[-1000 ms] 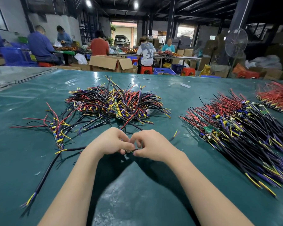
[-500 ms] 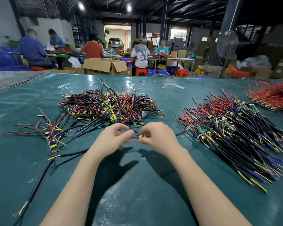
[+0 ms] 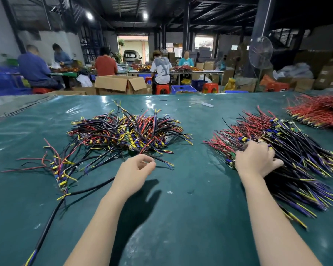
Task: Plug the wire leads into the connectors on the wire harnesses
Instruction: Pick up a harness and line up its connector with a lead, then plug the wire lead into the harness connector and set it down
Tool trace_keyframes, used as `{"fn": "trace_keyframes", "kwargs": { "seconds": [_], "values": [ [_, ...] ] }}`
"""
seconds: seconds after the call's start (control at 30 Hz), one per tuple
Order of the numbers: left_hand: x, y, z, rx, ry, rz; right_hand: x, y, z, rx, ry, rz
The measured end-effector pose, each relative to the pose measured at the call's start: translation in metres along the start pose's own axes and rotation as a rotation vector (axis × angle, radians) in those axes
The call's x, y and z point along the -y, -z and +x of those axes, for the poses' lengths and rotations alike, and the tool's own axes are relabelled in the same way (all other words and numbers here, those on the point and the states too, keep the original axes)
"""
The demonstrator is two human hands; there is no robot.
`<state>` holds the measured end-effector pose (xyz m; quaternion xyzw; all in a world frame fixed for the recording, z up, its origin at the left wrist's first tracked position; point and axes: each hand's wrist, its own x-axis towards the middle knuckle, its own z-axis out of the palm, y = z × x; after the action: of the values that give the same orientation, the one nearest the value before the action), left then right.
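The left hand (image 3: 135,169) hovers over the table (image 3: 181,217) just short of the near edge of the middle pile (image 3: 127,131) of harnesses. Its fingers and thumb curl into a loose ring. A black lead (image 3: 161,160) with blue and yellow tips crosses its fingertips, but I cannot tell whether it is pinched or only touched

The right hand (image 3: 256,160) lies on the near left edge of the right pile (image 3: 296,160), thumb spread and fingers bent down among the wires. I cannot tell whether it grips any of them. That pile fans out toward the right and near sides

A band of bare green cover runs between the two piles and widens toward the person, between the forearms. A small bunch (image 3: 60,169) of harnesses lies left of the left hand, apart from the middle pile. A thick black cable (image 3: 52,217) runs from the bunch down out of the bottom of the view. A red pile (image 3: 319,112) sits at the far right, cut off by the side of the view. Beyond the far table edge stands an open box (image 3: 121,84)
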<state>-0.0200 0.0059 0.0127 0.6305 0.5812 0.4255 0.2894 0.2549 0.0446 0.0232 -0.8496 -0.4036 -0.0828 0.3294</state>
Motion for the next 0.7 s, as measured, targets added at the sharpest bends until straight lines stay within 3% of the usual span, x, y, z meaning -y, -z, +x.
{"fn": "trace_keyframes", "kwargs": {
  "seconds": [0.1, 0.2, 0.27, 0.37, 0.5, 0.57, 0.7],
  "values": [
    [-0.004, -0.003, -0.004, -0.012, -0.001, 0.132, 0.003, -0.002, -0.001, -0.032, 0.037, 0.031],
    [-0.007, 0.004, -0.004, -0.268, 0.072, 0.355, 0.016, 0.002, -0.009, -0.089, 0.135, 0.181],
    [-0.004, 0.015, -0.003, -0.344, 0.237, 0.560, 0.033, 0.007, -0.020, -0.075, 0.257, 0.306],
    [-0.001, 0.022, -0.004, -0.109, 0.488, 0.762, 0.062, 0.003, -0.054, 0.166, 0.541, 0.334],
    [0.008, 0.018, 0.000, -0.040, 0.405, 0.682, 0.082, -0.018, -0.103, 0.602, 0.837, 0.169],
    [0.008, 0.016, 0.000, -0.025, 0.338, 0.612, 0.083, -0.023, -0.112, 0.683, 0.809, 0.240],
    [-0.002, 0.008, -0.002, 0.064, 0.127, 0.403, 0.083, -0.025, -0.105, 0.793, 0.524, 0.649]
  ]
}}
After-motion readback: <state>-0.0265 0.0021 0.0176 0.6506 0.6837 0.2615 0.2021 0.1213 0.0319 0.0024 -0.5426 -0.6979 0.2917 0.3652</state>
